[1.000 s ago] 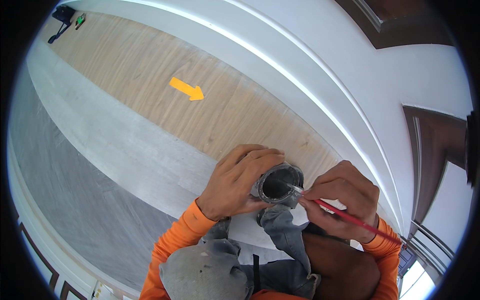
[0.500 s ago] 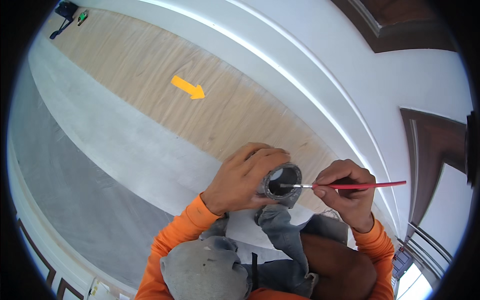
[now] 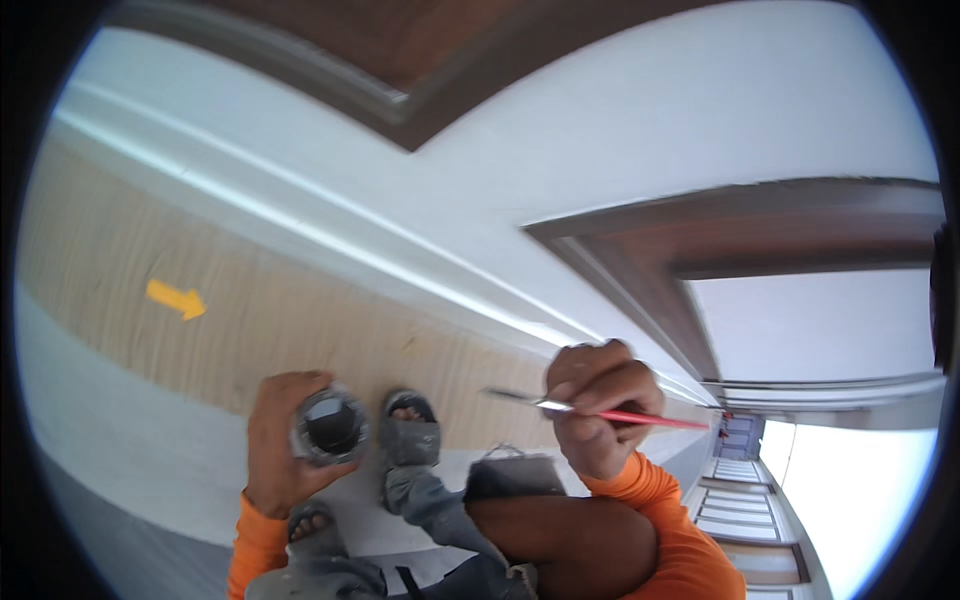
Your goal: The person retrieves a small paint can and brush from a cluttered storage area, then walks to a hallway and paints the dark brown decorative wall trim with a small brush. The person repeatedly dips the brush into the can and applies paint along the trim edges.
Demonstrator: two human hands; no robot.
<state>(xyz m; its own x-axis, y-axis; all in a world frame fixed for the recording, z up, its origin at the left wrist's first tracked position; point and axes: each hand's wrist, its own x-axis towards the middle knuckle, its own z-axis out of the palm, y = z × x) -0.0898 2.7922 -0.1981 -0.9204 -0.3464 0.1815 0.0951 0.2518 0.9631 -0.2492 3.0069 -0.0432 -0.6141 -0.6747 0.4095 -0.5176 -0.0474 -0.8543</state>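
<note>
My left hand (image 3: 277, 440) is wrapped round a small round paint pot (image 3: 333, 428) with dark paint inside and a smeared rim. In my right hand (image 3: 603, 405) is a thin paintbrush (image 3: 655, 418) with a red handle, pinched between thumb and fingers. Its metal collar and dark bristles point left, apart from the pot and in front of the wall's foot. Motion blurs the bristle tip.
Wood-look flooring (image 3: 270, 330) bears a yellow arrow (image 3: 177, 298). Beside it runs a white wall (image 3: 480, 180) with dark brown frames (image 3: 640, 235) and a pale skirting. My sandalled foot (image 3: 410, 420) stands near the pot. A bright opening (image 3: 850, 480) shows at the far right.
The brush has come out of the pot and moved away from it. My view has swung right toward the wall, and pot and left hand now appear farther left.
</note>
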